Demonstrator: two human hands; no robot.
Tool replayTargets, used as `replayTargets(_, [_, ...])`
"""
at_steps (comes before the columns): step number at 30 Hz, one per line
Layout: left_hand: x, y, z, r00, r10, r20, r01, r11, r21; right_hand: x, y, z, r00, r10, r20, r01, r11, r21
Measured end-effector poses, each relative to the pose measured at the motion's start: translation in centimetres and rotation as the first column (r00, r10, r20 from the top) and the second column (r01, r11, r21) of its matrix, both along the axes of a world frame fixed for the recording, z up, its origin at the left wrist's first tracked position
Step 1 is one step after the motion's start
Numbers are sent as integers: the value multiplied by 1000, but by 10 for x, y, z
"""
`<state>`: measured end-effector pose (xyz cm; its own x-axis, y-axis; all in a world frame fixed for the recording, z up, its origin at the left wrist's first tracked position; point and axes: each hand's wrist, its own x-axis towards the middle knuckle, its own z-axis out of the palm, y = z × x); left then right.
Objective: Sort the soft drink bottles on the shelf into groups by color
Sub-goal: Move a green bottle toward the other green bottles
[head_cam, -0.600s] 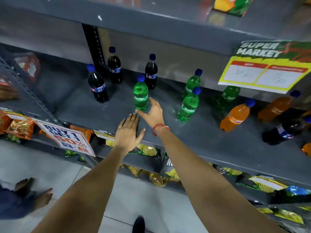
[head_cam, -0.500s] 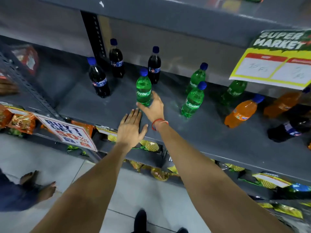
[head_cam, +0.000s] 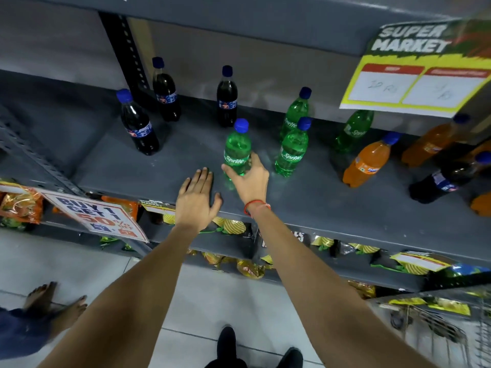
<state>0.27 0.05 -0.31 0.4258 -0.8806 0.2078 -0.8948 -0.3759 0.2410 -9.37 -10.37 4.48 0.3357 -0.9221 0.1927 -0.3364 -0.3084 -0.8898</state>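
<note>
My right hand (head_cam: 249,179) wraps around the lower part of a green Sprite bottle (head_cam: 237,148) standing on the grey shelf (head_cam: 164,166). My left hand (head_cam: 195,199) lies flat and open on the shelf's front edge, just left of that bottle. Three dark cola bottles (head_cam: 138,123) (head_cam: 164,90) (head_cam: 226,98) stand at the back left. Three other green bottles (head_cam: 292,148) (head_cam: 296,112) (head_cam: 353,130) stand to the right. Orange bottles (head_cam: 368,162) (head_cam: 430,142) and another dark cola bottle (head_cam: 449,177) are at the far right.
A yellow price sign (head_cam: 414,83) hangs from the shelf above on the right. A "Buy 1 Get 1" sign (head_cam: 95,215) hangs at the lower left. Snack packets (head_cam: 228,227) fill the shelf below. Another person's bare feet (head_cam: 53,304) stand on the floor at left.
My right hand has moved forward and closed around the green Sprite bottle's base. The left hand stays flat on the shelf edge. The camera has come closer.
</note>
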Motion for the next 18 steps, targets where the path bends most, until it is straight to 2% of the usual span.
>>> replayTargets(6, [0,-1,2,1000,3,17,-3,999,52,-88,-17,1,993,-115,-5,115,991,-63])
replayTargets(9, [-17,-5,10,1000,-3,7,3,1000,15,-126,-31,5,986,-166,-19,164,984,-72])
replayTargets(15, [-116,-58,23,955,-296,-8,296,955,-9,-170,-58,9,970,-235,-62,233,972,-45])
replayTargets(18, [-163,-80,19,921,-389,-12,389,920,43,-180,-66,6,970,-231,-70,229,973,-33])
